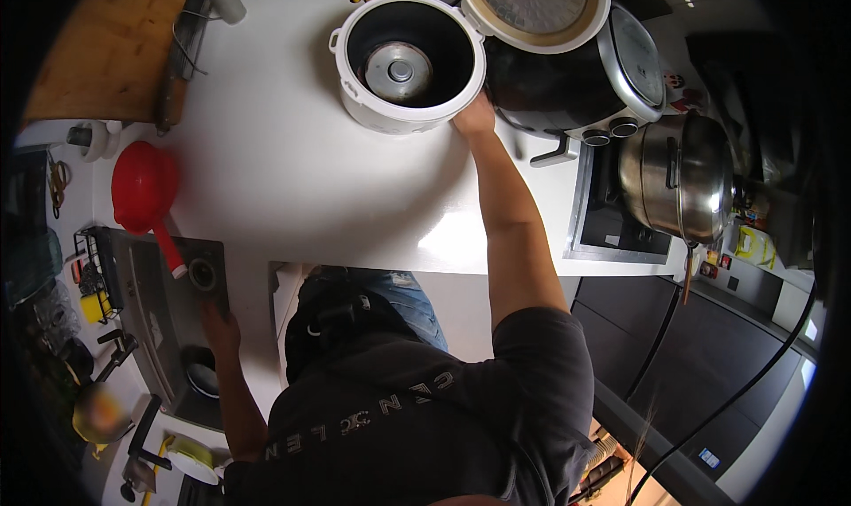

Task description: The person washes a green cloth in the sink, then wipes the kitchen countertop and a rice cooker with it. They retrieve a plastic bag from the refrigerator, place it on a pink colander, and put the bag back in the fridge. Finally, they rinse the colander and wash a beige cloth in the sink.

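Observation:
A white rice cooker [399, 123] stands on the white counter with its lid [538, 14] raised. No inner pot is in it, and the round metal heating plate shows at the bottom. My right hand [476, 115] is at the cooker's lower right side, its fingers partly hidden behind the cooker's wall. Over at the left, my left hand [222, 330] is at the sink's [179, 320] edge, near a round drain. Its fingers are dim, and whether it holds anything is unclear. A red plastic ladle [143, 187] rests on the counter corner, its handle over the sink.
A black air fryer [552, 93] stands close to the cooker's right. Beyond it, a stainless steel steamer pot [678, 180] sits on the cooktop [598, 240]. A wooden cutting board [110, 47] is at the upper left. A wire rack [100, 273] holds a yellow sponge beside the sink.

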Tool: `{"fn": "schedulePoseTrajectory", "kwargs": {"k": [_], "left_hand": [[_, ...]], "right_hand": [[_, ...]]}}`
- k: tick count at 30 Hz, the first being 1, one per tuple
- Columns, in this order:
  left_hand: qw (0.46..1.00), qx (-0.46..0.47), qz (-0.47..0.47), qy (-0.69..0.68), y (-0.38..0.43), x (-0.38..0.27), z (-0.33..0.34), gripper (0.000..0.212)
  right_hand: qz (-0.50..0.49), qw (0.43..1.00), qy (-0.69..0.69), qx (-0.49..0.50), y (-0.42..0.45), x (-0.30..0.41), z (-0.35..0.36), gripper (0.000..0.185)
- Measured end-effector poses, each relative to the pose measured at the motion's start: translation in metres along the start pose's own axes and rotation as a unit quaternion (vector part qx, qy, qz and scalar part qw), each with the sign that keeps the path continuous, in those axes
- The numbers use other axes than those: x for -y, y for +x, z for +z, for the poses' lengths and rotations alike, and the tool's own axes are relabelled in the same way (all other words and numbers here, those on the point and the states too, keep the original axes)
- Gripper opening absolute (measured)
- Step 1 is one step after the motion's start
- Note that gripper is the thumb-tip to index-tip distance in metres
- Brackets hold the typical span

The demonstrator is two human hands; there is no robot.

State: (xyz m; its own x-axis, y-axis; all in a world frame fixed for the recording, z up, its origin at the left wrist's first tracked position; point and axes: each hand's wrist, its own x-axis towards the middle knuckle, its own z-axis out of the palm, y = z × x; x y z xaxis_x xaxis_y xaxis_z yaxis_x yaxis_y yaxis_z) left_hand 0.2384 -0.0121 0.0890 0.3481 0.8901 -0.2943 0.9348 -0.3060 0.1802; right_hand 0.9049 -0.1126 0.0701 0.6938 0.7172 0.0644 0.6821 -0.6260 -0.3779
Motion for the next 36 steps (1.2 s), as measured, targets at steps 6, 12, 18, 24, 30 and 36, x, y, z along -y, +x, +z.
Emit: {"fn": "schedulePoseTrajectory", "kwargs": {"k": [6,12,18,24,30,36], "left_hand": [[0.998,0.005,0.055,-0.03,0.015,-0.03,-0.001,0.042],[0.991,-0.02,0.107,-0.081,0.025,-0.078,-0.011,0.038],[0.983,-0.019,0.11,-0.143,0.02,-0.118,-0.021,0.037],[0.984,-0.067,0.026,-0.165,-0.028,-0.102,-0.009,0.03],[0.967,-0.12,-0.09,-0.206,-0.117,-0.068,0.011,0.029],[0.918,-0.191,-0.247,-0.244,-0.23,-0.027,0.03,0.027]], "right_hand": [[0.007,0.99,-0.102,-0.101,-0.068,-0.021,0.001,0.049],[0.148,0.973,-0.154,-0.088,-0.182,-0.089,-0.035,0.048],[0.264,0.951,-0.141,-0.071,-0.199,-0.152,-0.048,0.046],[-0.198,0.961,-0.093,0.167,-0.223,-0.005,-0.021,0.035],[-0.508,0.832,-0.023,0.221,-0.2,0.194,0.047,0.027],[-0.682,0.704,0.069,0.187,-0.263,0.352,0.135,0.025]]}}
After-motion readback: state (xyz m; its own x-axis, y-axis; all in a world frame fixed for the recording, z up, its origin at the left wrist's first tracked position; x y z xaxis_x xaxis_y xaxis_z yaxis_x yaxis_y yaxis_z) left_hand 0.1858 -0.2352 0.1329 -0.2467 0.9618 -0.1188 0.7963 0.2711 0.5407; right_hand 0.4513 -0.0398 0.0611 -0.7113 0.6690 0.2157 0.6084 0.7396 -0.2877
